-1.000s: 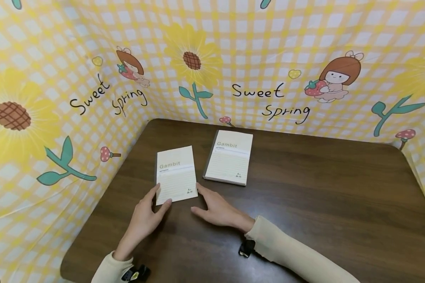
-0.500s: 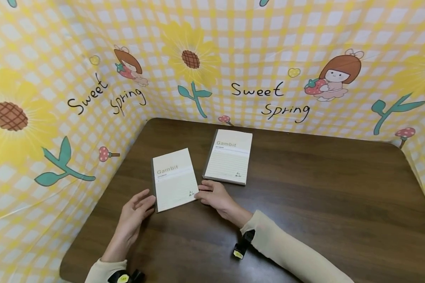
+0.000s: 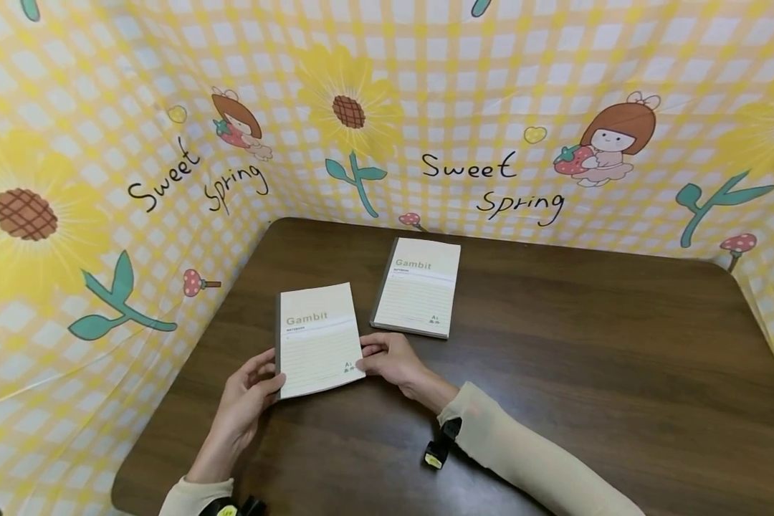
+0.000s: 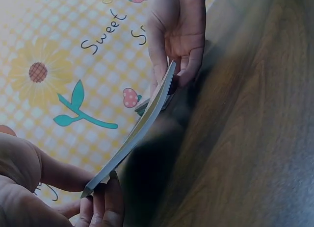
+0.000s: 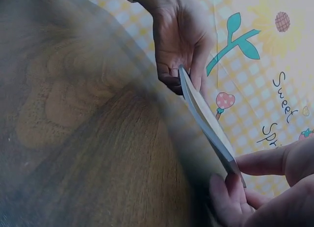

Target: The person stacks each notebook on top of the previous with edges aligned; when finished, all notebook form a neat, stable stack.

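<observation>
A white notebook (image 3: pixel 319 340) with a grey spine and "Gambit" on its cover is held above the table between two hands. My left hand (image 3: pixel 241 401) pinches its spine edge near the lower corner, thumb on the cover and fingers beneath. On the opposite edge, my right hand (image 3: pixel 396 364) pinches the lower right corner in the same way. In the left wrist view the notebook (image 4: pixel 132 138) is seen edge-on and bends slightly between the hands. Behind and to the right lies a stack of like notebooks (image 3: pixel 418 287), apart from the held one.
The dark wooden table (image 3: pixel 574 358) has a rounded far corner at the left. A yellow checked cloth (image 3: pixel 477 86) with flowers and printed words hangs along the back and sides, right at the table's edges.
The notebook has shifted nearer the body and straightened from a tilt. Both hands now pinch its sides; the left hand was beside the spine half a second ago. The stack has stayed put.
</observation>
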